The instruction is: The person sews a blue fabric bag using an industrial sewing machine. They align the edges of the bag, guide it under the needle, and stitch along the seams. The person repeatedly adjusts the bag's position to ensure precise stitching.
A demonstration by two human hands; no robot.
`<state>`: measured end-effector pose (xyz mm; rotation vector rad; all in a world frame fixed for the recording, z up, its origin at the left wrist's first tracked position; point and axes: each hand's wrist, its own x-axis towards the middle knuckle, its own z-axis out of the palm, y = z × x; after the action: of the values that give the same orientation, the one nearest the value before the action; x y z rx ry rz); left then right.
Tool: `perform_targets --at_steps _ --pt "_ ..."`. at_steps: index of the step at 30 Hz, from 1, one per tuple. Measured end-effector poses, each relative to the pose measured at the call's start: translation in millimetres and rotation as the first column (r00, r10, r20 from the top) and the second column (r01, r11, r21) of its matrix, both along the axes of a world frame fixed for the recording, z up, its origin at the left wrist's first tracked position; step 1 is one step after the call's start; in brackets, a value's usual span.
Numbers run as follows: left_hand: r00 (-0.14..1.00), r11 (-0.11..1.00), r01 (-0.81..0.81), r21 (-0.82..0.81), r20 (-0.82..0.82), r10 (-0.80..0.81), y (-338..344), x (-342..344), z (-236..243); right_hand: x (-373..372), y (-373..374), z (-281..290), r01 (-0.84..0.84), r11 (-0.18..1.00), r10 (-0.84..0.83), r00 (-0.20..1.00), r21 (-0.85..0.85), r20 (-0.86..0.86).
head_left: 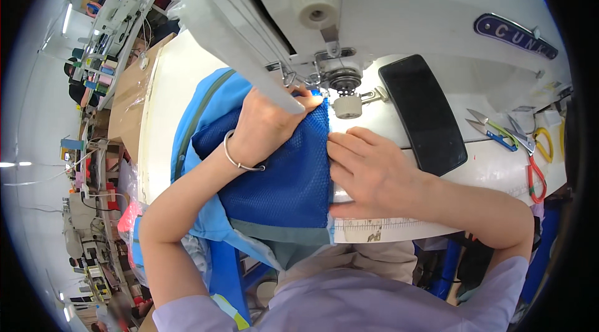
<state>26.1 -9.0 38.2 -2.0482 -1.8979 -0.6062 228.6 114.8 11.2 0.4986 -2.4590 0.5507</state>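
A blue mesh fabric piece (281, 176), sewn to light blue cloth (215, 216) with grey-green bands, lies under the head of a white sewing machine (412, 14). My left hand (265, 123), a bangle at its wrist, presses and pinches the mesh close to the needle area. Part of its fingers is hidden behind the machine's white guard arm. Along the mesh's right edge rests my right hand (374, 173), fingers bent together and closed on that edge. The needle and presser foot are mostly hidden by the machine's round metal parts.
Right of the machine head lies a black phone (424, 114). Farther right are several scissors and snips, including red-handled scissors (535, 176). A printed ruler strip (380, 224) runs along the table's front edge. Brown cardboard (128, 98) stands at the left, with other machines beyond.
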Motion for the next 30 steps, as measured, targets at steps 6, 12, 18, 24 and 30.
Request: perform_targets --at_steps 6,12,18,24,30 --pt "0.997 0.997 0.067 -0.050 -0.047 -0.069 -4 -2 2 -11 -5 -9 0.072 0.997 -0.070 0.997 0.038 -0.034" --pt "0.988 0.992 0.108 -0.061 0.119 -0.100 -13 -12 -11 -13 -3 -7 0.075 0.988 -0.062 0.993 0.133 -0.100" --pt "0.972 0.981 0.178 -0.080 0.167 -0.163 -14 -16 -6 -12 -2 -8 0.080 0.980 -0.061 0.992 0.180 -0.111" --pt "0.981 0.984 0.168 -0.058 0.106 -0.162 -11 -20 -11 -13 4 -2 0.080 0.978 -0.063 0.994 0.192 -0.095" --pt "0.966 0.977 0.211 0.037 0.144 -0.214 -4 -25 -16 -13 7 0 0.125 0.970 -0.116 0.992 0.208 -0.052"
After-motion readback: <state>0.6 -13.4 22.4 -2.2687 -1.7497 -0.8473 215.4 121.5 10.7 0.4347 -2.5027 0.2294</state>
